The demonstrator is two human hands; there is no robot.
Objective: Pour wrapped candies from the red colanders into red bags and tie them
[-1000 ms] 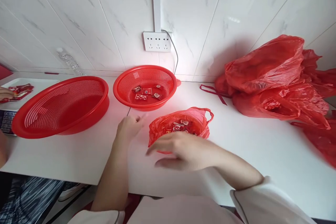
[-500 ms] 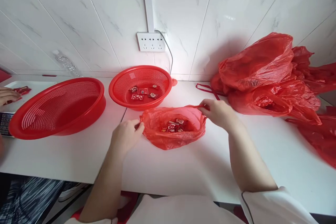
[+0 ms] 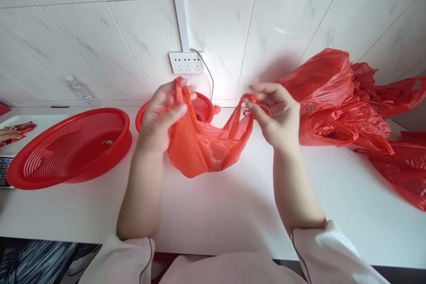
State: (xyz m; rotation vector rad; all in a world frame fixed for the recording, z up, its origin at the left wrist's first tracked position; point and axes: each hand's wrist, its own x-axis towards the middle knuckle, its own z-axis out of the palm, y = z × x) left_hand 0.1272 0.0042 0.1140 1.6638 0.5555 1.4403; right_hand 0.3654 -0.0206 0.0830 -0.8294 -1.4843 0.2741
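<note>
Bag: the red plastic bag (image 3: 213, 153) is stretched between both hands, over the white table (image 3: 216, 226) and in front of the torso; whether its base touches the tabletop, I cannot tell from here.
Left hand: the left hand (image 3: 156, 117) has its fingers and thumb curled on one handle loop.
Right hand: the right hand (image 3: 279, 115) grips the opposite loop between thumb and fingertips.
Rear basket: the smaller red basket (image 3: 207, 105) stands behind the bag, partly hidden.
Left basket: the larger red basket (image 3: 100, 169) contains a small wrapped piece (image 3: 108, 142).
Bag pile: more red bags (image 3: 322, 82) lie to the right, near the tiled wall (image 3: 219, 22).
Far left: a co-worker's hand (image 3: 8, 135) touches red packets (image 3: 27, 128) over a white tray (image 3: 49, 120).
</note>
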